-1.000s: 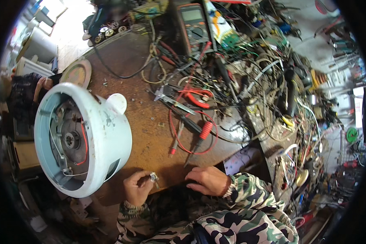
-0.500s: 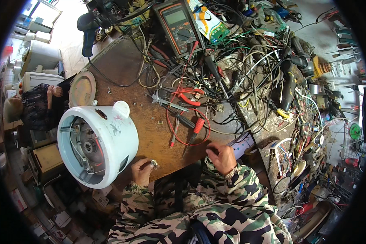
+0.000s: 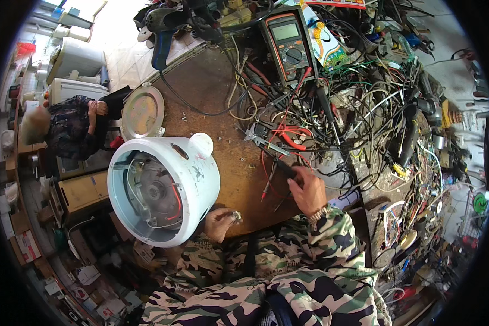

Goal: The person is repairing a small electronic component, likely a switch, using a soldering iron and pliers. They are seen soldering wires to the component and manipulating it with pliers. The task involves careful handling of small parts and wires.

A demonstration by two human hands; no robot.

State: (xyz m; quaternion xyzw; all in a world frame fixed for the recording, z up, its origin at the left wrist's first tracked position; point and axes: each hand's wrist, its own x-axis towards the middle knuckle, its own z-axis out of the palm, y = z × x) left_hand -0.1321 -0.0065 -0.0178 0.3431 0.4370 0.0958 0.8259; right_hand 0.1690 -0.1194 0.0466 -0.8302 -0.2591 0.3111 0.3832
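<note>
My left hand (image 3: 218,225) pinches a small metallic and whitish part (image 3: 236,217) between thumb and fingertips, near the table's front edge. Left of it stands a pale blue, drum-shaped appliance housing (image 3: 204,174) on its side. Its open end faces left, showing a round metal part (image 3: 156,188) and a red wire (image 3: 177,202). My right hand (image 3: 308,191) is over the tools, thumb and forefinger apart, fingertips at a black tool handle (image 3: 284,169). The red screwdriver handle is hidden beneath this hand; a thin shaft (image 3: 279,206) shows beside it.
A multimeter (image 3: 290,49) stands at the back, with pliers (image 3: 293,137), a caliper (image 3: 270,145) and tangled cables (image 3: 353,125) around it. A round metal lid (image 3: 142,113) lies behind the housing. Far left, a person (image 3: 73,125) sits with hands together.
My right hand has moved forward and left onto the tools, covering the red screwdriver handle. My left hand keeps its small part. The whole view has shifted, moving the scene rightward.
</note>
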